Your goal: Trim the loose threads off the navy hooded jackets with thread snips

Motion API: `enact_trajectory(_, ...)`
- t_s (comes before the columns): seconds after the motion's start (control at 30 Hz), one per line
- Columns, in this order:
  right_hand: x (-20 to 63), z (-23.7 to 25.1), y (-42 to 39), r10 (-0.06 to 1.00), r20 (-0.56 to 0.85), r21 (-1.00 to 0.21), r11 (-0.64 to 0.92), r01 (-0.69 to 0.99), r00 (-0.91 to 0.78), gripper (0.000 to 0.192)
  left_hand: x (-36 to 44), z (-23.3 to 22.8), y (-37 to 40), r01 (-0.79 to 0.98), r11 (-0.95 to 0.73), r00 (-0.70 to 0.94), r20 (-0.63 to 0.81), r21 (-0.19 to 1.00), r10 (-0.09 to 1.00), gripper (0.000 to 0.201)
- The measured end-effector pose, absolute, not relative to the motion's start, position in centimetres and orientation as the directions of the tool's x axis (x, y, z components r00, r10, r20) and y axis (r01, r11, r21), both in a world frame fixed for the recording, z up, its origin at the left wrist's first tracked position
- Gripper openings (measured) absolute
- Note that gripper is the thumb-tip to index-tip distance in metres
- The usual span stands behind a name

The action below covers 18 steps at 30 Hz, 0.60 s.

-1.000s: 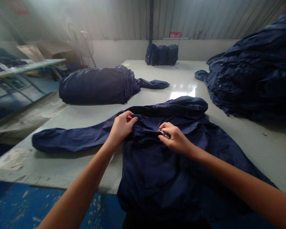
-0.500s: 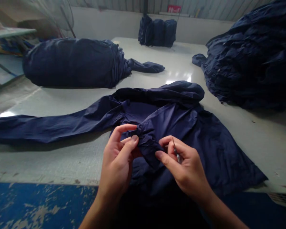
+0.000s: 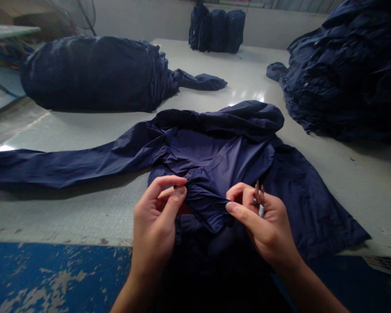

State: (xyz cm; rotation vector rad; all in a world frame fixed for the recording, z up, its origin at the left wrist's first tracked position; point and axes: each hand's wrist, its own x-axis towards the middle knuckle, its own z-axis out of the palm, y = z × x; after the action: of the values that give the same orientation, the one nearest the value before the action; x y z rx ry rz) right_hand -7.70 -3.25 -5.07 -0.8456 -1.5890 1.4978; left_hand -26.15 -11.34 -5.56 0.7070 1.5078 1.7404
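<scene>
A navy jacket (image 3: pixel 211 152) lies spread on the pale table, one sleeve stretched out to the left and a bunched roll of cloth at its top. My left hand (image 3: pixel 159 213) pinches a gathered edge of it between thumb and forefinger. The same edge is pinched a little to the right by my right hand (image 3: pixel 263 221), and the cloth is drawn taut between the two. Small thread snips (image 3: pixel 260 200) are tucked in my right hand, their pointed blades sticking up; the rest of them is hidden by the fingers.
Behind the jacket on the left lies a large rolled navy bundle (image 3: pixel 94 74). A tall heap of navy garments (image 3: pixel 348 82) stands at the right. Folded navy stacks (image 3: pixel 217 30) sit at the far end of the table (image 3: pixel 84 217), whose front edge is worn.
My hands have moved apart, stretching the pinched cloth between them. My right hand has turned, so both snip blades show. The view has tilted slightly downward.
</scene>
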Motion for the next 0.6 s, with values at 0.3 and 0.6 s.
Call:
enact_trajectory(0.3, -7.7, -5.8, -2.5, 0.903, 0.0, -0.987, -0.069, -0.143, -0.431, 0.046, -26.3, -6.0, -11.6, 0.382, -0.035, -0.447, 0.218, 0.924, 0.868, 0.034)
enact_trajectory(0.6, -6.9, -3.7, -1.8, 0.85, 0.157, -0.978, 0.205, 0.043, -0.503, 0.05, -26.2, -5.4, -11.0, 0.092, 0.157, -0.315, -0.121, 0.983, 0.941, 0.032)
